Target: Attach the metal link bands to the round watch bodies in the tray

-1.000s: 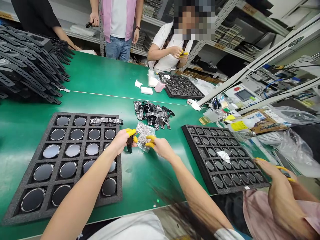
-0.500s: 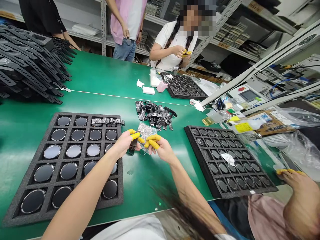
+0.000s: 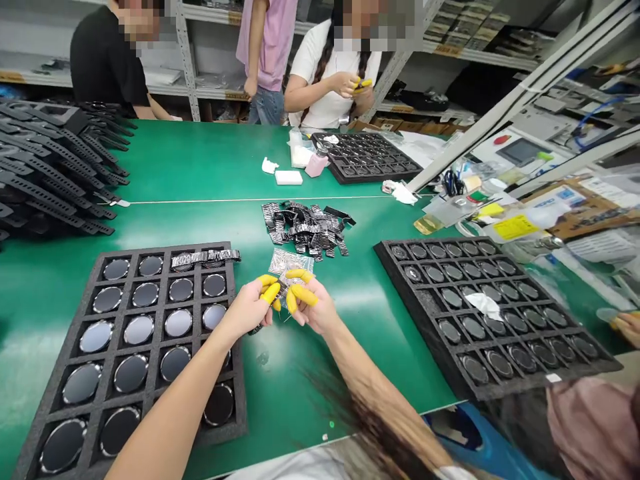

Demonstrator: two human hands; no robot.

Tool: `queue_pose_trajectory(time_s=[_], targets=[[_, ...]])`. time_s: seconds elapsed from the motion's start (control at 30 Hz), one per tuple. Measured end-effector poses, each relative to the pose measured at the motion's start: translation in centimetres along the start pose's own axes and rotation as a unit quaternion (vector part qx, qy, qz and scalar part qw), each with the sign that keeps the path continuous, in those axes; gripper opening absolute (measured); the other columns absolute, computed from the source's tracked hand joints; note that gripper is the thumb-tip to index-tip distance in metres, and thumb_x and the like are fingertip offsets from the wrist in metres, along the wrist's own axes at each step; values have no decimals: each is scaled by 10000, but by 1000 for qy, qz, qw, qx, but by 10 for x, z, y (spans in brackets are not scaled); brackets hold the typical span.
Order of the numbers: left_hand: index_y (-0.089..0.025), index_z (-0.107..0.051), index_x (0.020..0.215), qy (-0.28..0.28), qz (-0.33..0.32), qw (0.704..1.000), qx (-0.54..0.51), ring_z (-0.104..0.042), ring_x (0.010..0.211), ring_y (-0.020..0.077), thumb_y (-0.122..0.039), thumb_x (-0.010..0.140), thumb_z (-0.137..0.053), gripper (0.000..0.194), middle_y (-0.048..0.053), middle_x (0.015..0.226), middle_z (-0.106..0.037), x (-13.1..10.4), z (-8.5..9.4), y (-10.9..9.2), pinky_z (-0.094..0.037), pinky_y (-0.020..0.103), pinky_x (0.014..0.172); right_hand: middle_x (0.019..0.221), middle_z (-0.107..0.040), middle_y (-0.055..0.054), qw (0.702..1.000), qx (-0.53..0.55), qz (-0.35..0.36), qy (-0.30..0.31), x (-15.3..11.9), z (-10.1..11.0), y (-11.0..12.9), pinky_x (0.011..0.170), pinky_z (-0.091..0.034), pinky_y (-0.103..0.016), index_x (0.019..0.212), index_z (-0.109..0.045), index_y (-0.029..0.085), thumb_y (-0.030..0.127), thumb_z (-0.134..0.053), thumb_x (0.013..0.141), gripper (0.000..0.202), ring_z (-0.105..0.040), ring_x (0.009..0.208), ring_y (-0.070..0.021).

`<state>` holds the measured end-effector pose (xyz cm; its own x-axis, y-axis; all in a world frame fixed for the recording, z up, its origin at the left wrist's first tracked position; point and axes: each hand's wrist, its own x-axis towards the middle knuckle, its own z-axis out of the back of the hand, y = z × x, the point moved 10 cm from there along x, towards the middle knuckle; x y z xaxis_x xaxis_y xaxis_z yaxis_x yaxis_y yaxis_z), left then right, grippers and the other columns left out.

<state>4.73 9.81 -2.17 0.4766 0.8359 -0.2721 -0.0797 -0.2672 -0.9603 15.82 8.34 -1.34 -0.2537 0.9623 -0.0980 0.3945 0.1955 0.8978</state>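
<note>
The green bench (image 3: 210,160) fills most of the view. At its far left lies a heap of black straps (image 3: 50,167). Near the left forearm sits a black foam tray (image 3: 235,373) holding round dark discs (image 3: 137,330) with shiny rims, one per cell; a metal band (image 3: 205,258) lies across its top row. A second tray (image 3: 430,347), to the right, carries smaller discs and a scrap of white paper (image 3: 483,305). A third tray (image 3: 365,157) sits at the far side in front of a seated person in white. Between the near trays, further back, lies a pile of dark links (image 3: 307,228).

Both forearms stretch forward over the bench and meet between the two near trays, just right of the left tray's edge. The left hand (image 3: 250,308) has its palm turned inward, with yellow cots on thumb and forefinger; its grip is closed on a small dark piece (image 3: 257,328) that hangs below the fist, and the capped tips also pinch the pouch. The right hand (image 3: 313,307), likewise with yellow cots on its fingertips, faces the left, its grip closed on the same pouch (image 3: 289,275). That pouch is small, clear and crinkled, with a silvery sheen; it is held above the bench between the two hands, its upper part showing above the fingers. What is inside cannot be made out.
</note>
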Motion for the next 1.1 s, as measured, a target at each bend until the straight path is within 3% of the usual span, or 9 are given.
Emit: queue_pose_trajectory(time_s=[0.47, 0.67, 0.77, 0.93, 0.97, 1.03, 1.1], targets=[[-166, -586, 1206, 2, 10, 1000, 13, -579, 429, 112, -469, 919, -634, 419, -26, 691, -654, -3, 2, -6, -489, 224, 446, 576, -684, 51, 996, 44, -49, 57, 0, -10, -3, 290, -223, -150, 1160, -487, 208, 494, -751, 885, 476, -406, 282, -84], [-154, -606, 1183, 9, 1, 1000, 5, -562, 418, 108, -505, 905, -657, 451, -28, 674, -647, -3, -1, -11, -477, 225, 439, 529, -634, 91, 995, 72, -58, 28, 4, -4, -6, 275, -186, -148, 1130, -477, 224, 490, -809, 831, 520, -343, 255, -74], [-147, -614, 1158, 14, 8, 1000, -1, -548, 404, 116, -514, 876, -698, 470, -42, 605, -618, -4, -6, -10, -463, 223, 426, 522, -629, 89, 996, 61, -59, 25, 4, -7, -11, 273, -194, -150, 1125, -470, 226, 581, -799, 839, 563, -370, 252, -82], [-160, -612, 879, 27, 34, 994, -101, -445, 350, 75, -575, 798, -773, 453, -35, 600, -590, -7, -12, -14, -326, 207, 361, 469, -560, 101, 998, -37, 8, -51, 7, 4, -12, 298, -213, -166, 985, -458, 247, 734, -711, 873, 560, -375, 267, -92], [-161, -604, 831, 30, 43, 990, -128, -419, 345, 64, -591, 786, -779, 466, -35, 598, -576, -7, -13, -15, -289, 206, 355, 491, -556, 100, 995, -56, 37, -69, 7, 8, -6, 319, -254, -173, 985, -482, 245, 724, -728, 867, 551, -397, 298, -93], [-152, -631, 824, 51, 69, 981, -175, -375, 344, 56, -653, 796, -736, 513, -23, 593, -564, -10, -17, -15, -237, 212, 358, 688, -659, 33, 986, -97, 107, -78, 4, 11, 9, 451, -448, -214, 1042, -576, 237, 666, -821, 815, 543, -572, 498, -127], [-133, -692, 904, 91, 94, 973, -190, -356, 355, 68, -761, 836, -608, 638, 11, 606, -590, -14, -26, -15, -215, 227, 365, 1045, -722, -71, 972, -155, 172, -40, -2, 2, 25, 741, -590, -323, 1079, -685, 245, 604, -889, 775, 513, -686, 865, -201]])
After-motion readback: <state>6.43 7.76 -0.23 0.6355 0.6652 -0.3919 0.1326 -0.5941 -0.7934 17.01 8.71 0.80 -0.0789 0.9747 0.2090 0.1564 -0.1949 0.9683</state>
